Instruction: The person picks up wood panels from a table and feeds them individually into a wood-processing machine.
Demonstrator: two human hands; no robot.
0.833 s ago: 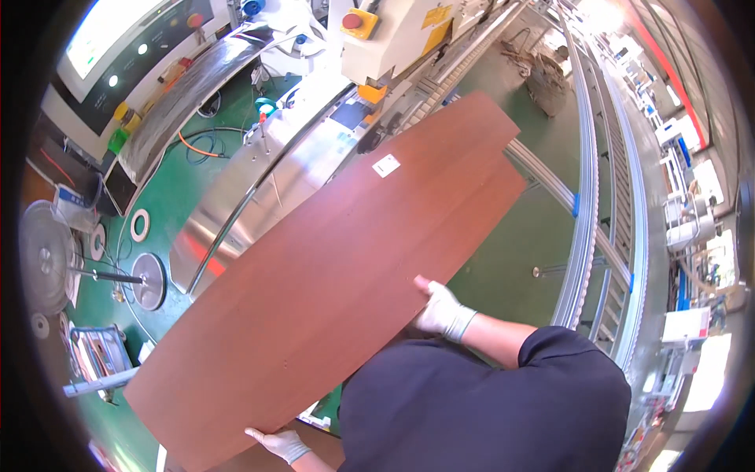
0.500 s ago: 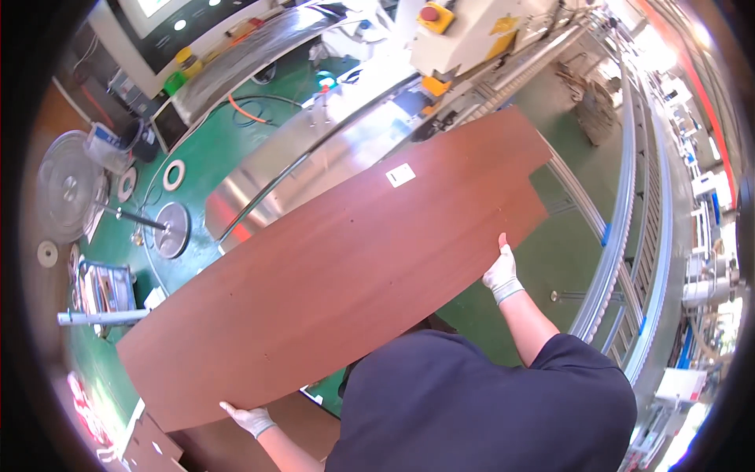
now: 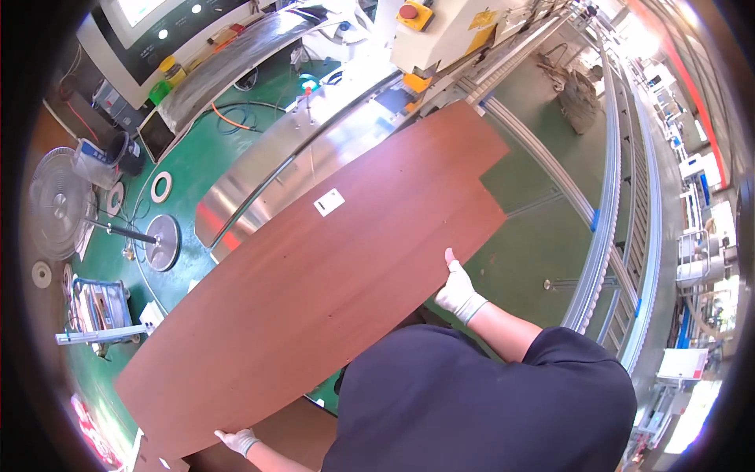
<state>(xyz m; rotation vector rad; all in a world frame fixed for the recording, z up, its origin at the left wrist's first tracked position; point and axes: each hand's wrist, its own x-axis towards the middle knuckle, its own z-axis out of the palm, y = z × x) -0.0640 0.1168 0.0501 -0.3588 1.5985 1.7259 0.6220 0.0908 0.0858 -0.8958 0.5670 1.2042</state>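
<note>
A large reddish-brown wood panel stretches diagonally in front of me, from low on the left to high on the right. Near its far edge sits a small white label, and a notch is cut into its right end. My left hand, in a white glove, grips the near edge toward the left end, thumb on top. Farther right along that edge, my gloved right hand holds the panel, its thumb on the upper face. The fingers of both hands are mostly hidden beneath it.
Beyond the panel lies a metal machine table with a long bar. A roller conveyor runs along the right. At left stand a fan and a rack. Another brown board lies below my left hand.
The panel has moved left and tilted more steeply, its right end shifting leftward. My right hand went left with it, and my left hand moved slightly down and left. Both keep their hold.
</note>
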